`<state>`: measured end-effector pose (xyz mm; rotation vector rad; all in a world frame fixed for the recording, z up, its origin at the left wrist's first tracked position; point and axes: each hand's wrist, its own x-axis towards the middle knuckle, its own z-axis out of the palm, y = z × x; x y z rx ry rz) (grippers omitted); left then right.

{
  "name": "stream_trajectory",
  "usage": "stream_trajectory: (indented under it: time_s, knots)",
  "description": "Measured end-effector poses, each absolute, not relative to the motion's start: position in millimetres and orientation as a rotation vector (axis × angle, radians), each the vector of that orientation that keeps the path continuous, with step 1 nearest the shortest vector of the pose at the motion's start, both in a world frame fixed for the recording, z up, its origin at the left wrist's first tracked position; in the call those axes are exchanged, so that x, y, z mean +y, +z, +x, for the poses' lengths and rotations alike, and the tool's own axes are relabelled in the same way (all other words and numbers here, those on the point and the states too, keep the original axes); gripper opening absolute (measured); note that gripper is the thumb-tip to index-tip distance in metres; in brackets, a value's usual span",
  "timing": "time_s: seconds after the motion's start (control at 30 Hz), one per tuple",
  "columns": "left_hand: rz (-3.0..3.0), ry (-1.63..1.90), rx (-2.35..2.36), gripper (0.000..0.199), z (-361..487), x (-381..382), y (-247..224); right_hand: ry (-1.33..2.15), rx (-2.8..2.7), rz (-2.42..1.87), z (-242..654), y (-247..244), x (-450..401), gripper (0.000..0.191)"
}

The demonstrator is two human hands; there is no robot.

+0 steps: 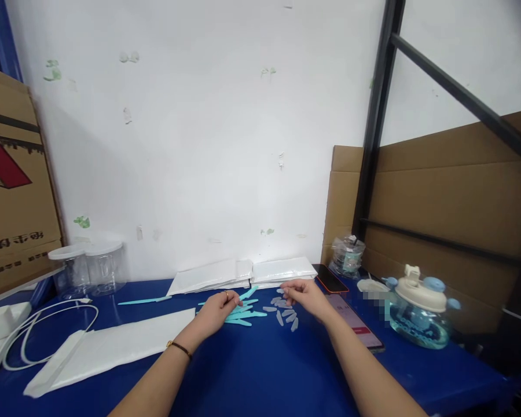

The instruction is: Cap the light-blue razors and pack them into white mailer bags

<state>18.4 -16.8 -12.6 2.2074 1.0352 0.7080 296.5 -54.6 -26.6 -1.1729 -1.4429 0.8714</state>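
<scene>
Over a pile of slim turquoise sticks that look like eyebrow razors (243, 315), my left hand (217, 311) is closed, its fingertips pinched on one stick that points up and right. My right hand (306, 295) reaches down at the far side of a loose cluster of small translucent caps (290, 317). Its thumb and fingers are drawn together at one cap (281, 291); the exact contact is partly hidden. Another turquoise stick (145, 300) lies alone on the blue table to the left.
White plastic packets (212, 275) lie along the wall, and a long white packet (117, 347) rests at left near a white cable (26, 330). Two clear jars (104, 269) stand behind. Phones (356, 324) and a water bottle (419, 307) are at right.
</scene>
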Motion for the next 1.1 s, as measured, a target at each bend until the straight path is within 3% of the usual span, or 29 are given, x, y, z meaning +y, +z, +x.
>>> stream_trajectory:
  time_s: [0.13, 0.5, 1.1]
  knots:
    - [2.163, 0.668, 1.018, 0.037, 19.5, -16.8, -17.7, 1.0, -1.44, -1.071, 284.4, -23.5, -60.0, 0.039]
    - [2.422, 0.607, 1.006, 0.032, 28.9, -34.1, -8.8, 0.951, -1.481, -1.066, 268.6, -23.7, -63.7, 0.035]
    - [2.395, 0.551, 0.97, 0.034, 31.3, -39.1, -8.5, 0.997, -1.605, -1.119, 250.8, -21.9, -70.7, 0.034]
